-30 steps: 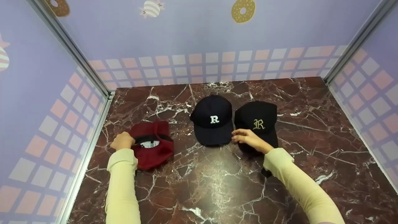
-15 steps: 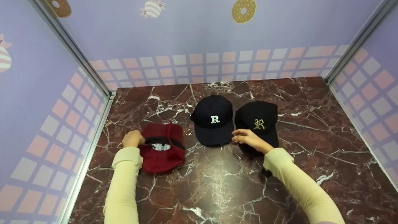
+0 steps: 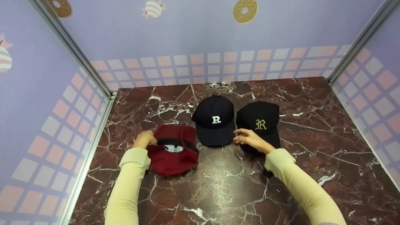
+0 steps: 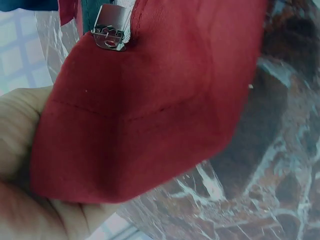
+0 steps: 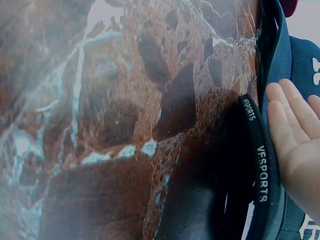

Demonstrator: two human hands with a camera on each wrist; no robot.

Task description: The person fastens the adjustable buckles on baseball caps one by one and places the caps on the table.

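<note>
My left hand point(image 3: 145, 139) grips the left edge of a dark red baseball cap point(image 3: 173, 161). Its back opening faces me, and a white label shows inside. In the left wrist view, thumb and fingers hold the red cloth point(image 4: 145, 110) near a metal strap clasp point(image 4: 110, 37). My right hand point(image 3: 253, 140), fingers nearly straight, rests over the brim of a black cap point(image 3: 257, 114) with a gold R. Its fingertips reach the brim edge of a navy cap point(image 3: 214, 111) with a white R. A black band lettered VFSPORTS point(image 5: 262, 172) runs beside that hand in the right wrist view.
The caps lie on a dark red marbled tabletop point(image 3: 200, 193) with white veins. Lilac panels point(image 3: 200, 34) with pink and white squares stand at the back and both sides, joined by metal corner posts point(image 3: 75, 47).
My left hand has moved right, bringing the red cap from the left close up to the navy cap. The right hand and the other two caps stay in place.
</note>
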